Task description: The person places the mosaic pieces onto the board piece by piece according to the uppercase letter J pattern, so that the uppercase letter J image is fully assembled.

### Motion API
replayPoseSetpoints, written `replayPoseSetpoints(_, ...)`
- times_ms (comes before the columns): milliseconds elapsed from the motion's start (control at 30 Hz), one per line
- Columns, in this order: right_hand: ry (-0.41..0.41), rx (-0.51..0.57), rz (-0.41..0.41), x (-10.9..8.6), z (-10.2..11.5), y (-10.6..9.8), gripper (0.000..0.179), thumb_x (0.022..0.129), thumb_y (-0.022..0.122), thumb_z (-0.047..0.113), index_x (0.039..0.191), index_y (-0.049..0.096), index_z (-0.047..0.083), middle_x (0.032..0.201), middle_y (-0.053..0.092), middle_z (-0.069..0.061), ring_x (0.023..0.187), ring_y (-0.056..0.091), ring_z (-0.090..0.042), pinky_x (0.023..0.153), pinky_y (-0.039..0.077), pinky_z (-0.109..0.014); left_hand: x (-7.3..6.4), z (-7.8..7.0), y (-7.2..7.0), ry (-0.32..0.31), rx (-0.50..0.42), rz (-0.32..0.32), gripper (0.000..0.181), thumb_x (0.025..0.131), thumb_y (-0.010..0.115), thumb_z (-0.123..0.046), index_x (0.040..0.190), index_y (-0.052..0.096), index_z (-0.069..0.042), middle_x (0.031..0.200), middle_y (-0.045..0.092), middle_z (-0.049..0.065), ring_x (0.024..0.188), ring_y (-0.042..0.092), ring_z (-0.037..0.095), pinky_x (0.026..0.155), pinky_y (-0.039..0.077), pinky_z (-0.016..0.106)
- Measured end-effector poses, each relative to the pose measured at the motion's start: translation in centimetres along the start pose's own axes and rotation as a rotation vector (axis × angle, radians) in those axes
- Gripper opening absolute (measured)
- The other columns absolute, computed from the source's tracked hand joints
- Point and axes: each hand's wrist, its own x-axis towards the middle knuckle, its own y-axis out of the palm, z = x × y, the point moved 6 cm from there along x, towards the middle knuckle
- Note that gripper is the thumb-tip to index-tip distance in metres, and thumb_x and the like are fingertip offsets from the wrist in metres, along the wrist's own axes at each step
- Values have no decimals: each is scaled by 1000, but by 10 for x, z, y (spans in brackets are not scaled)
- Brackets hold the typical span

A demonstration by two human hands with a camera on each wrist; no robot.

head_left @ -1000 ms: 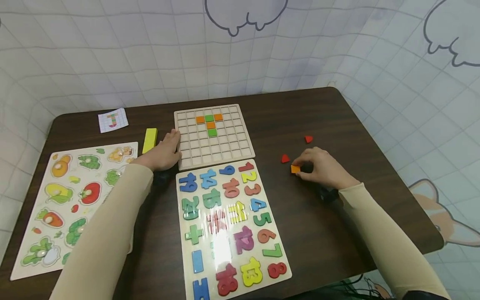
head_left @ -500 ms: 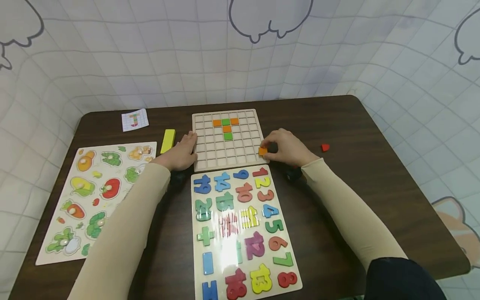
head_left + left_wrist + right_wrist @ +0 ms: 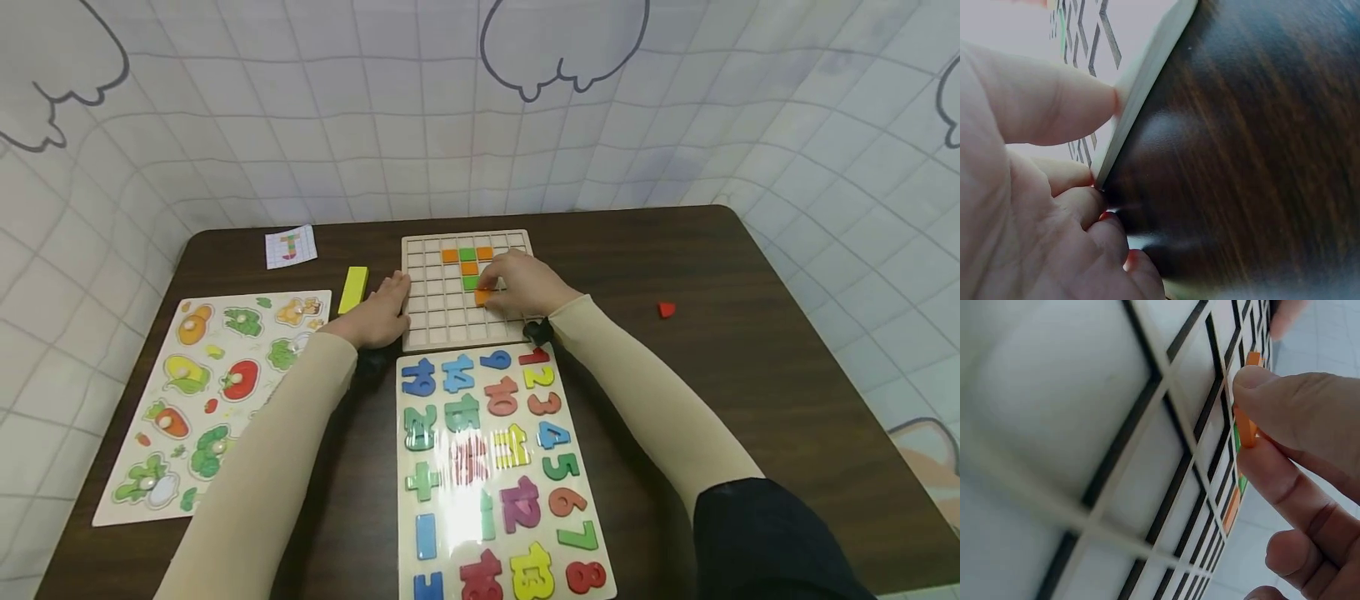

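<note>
My left hand [image 3: 377, 315] lies along the left edge of a wooden grid board [image 3: 438, 337], its fingers stretched forward. In the left wrist view, the thumb and fingertips touch the side of the board [image 3: 1141, 94]. My right hand [image 3: 528, 285] is over the board and pinches an orange square tile [image 3: 482, 297] between thumb and finger. That tile [image 3: 1247, 428] is seen edge-on close to the grid in the right wrist view. Orange and green tiles [image 3: 468, 253] sit in the grid's cells, in a short row with a column below it.
A number puzzle board [image 3: 442, 492] lies just in front of the grid. To the left are a vegetable puzzle board [image 3: 135, 467], a yellow block [image 3: 353, 289] and a paper card with a coloured pattern [image 3: 291, 247]. A red piece [image 3: 667, 309] lies at right on the dark table [image 3: 757, 392].
My right hand has carried the orange tile leftward from the table at right to over the grid, below the column. The left hand stays at the board's edge. The head view has shifted.
</note>
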Motion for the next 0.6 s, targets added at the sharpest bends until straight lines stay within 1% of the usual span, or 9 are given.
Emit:
replayPoseSetpoints(133, -2, -18, 20, 5, 7, 2, 23, 94, 78, 24, 113, 80, 13, 115, 77, -4, 114, 62, -24, 107, 49, -41, 0, -2, 1, 1, -4, 0, 75, 106, 39, -19, 165, -2, 4, 174, -8, 23, 163, -6, 41, 133, 4, 57)
replayPoseSetpoints(300, 4, -26, 25, 7, 13, 2, 23, 93, 79, 23, 112, 80, 12, 113, 77, -5, 114, 63, -25, 108, 49, -42, 0, -3, 0, 2, -1, 3, 75, 106, 39, -19, 165, -2, 4, 174, -9, 23, 163, -6, 41, 133, 4, 57)
replayPoseSetpoints(600, 38, 29, 15, 10, 14, 3, 21, 91, 80, 23, 110, 80, 13, 111, 76, -4, 109, 65, -23, 103, 52, -41, 0, 1, -1, -11, 4, 5, 75, 107, 39, -20, 165, -3, 4, 174, -9, 22, 163, -7, 40, 133, 4, 57)
